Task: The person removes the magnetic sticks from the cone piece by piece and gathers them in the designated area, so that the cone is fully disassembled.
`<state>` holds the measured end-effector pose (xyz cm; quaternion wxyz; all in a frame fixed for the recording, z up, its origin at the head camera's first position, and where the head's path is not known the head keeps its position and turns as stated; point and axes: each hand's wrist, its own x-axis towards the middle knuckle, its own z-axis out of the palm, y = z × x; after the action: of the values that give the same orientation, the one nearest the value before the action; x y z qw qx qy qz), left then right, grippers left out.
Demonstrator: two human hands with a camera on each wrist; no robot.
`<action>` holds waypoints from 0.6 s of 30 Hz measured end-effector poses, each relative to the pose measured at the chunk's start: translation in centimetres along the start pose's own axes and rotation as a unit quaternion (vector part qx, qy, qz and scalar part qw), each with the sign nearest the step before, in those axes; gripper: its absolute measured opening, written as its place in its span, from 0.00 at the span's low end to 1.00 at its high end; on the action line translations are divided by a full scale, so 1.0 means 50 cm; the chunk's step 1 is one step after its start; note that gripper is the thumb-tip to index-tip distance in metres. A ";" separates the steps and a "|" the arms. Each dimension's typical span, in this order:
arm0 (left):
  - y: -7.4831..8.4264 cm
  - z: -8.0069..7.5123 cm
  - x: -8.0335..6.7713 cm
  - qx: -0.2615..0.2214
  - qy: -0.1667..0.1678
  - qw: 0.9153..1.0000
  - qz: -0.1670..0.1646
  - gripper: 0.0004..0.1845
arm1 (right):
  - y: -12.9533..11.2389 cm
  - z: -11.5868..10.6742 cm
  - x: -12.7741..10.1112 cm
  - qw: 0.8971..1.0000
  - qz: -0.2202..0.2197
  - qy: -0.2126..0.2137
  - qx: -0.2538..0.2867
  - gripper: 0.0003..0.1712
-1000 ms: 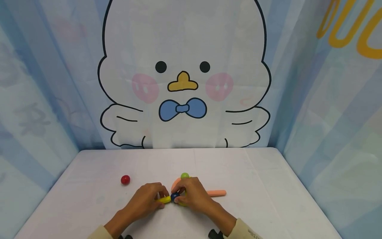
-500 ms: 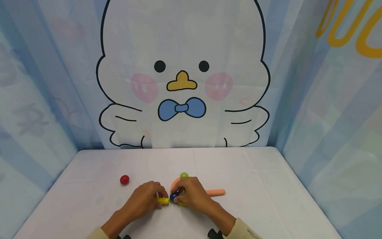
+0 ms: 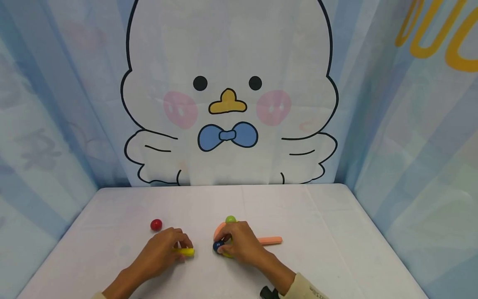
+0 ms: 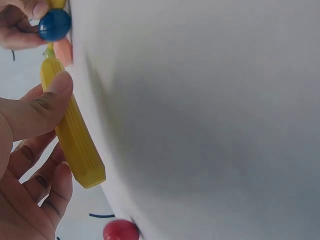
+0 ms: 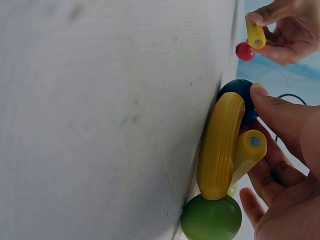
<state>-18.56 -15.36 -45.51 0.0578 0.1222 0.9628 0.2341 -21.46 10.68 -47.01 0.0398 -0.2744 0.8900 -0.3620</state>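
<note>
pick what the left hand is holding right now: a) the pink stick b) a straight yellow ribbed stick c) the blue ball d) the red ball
b: the left hand pinches the straight yellow ribbed stick between thumb and fingers, apart from the red ball.

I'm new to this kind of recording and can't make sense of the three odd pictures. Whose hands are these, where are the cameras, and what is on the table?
A person works bare-handed. One camera sits on the head; one on each wrist, so those views look tilted.

The left hand pinches a straight yellow stick. The right hand holds a curved yellow piece against a blue ball, with a green ball at its other end.

On the white table also lie a red ball and an orange stick.
</note>
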 end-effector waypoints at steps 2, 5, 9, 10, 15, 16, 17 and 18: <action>-0.005 -0.006 -0.004 -0.001 0.001 1.000 -0.016 0.16 | 0.001 0.001 0.000 1.000 -0.001 0.002 0.001 0.13; -0.011 -0.014 -0.009 -0.002 0.003 0.999 -0.035 0.15 | 0.004 0.002 0.000 1.000 -0.002 0.004 0.003 0.13; -0.022 -0.023 -0.016 -0.002 0.006 0.999 -0.043 0.15 | 0.005 0.002 -0.001 1.000 -0.005 0.006 0.007 0.13; -0.026 -0.026 -0.018 -0.001 0.006 0.999 -0.043 0.15 | 0.005 0.002 -0.001 1.000 -0.005 0.006 0.008 0.13; -0.047 -0.037 -0.030 -0.002 0.007 0.998 -0.058 0.15 | 0.005 0.001 0.000 1.000 -0.003 0.003 0.008 0.13; -0.052 -0.038 -0.032 -0.001 0.007 0.998 -0.061 0.15 | 0.005 0.001 0.001 1.000 -0.002 0.002 0.008 0.13; -0.056 -0.040 -0.034 0.000 0.006 0.998 -0.063 0.15 | 0.005 0.001 0.001 1.000 -0.001 0.001 0.008 0.13; -0.061 -0.042 -0.036 0.001 0.006 0.998 -0.064 0.15 | 0.004 0.001 0.001 1.000 -0.001 0.000 0.009 0.13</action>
<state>-17.80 -19.37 -44.98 0.0669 0.0589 0.9693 0.2293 -21.60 10.75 -47.18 0.0421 -0.2747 0.8866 -0.3698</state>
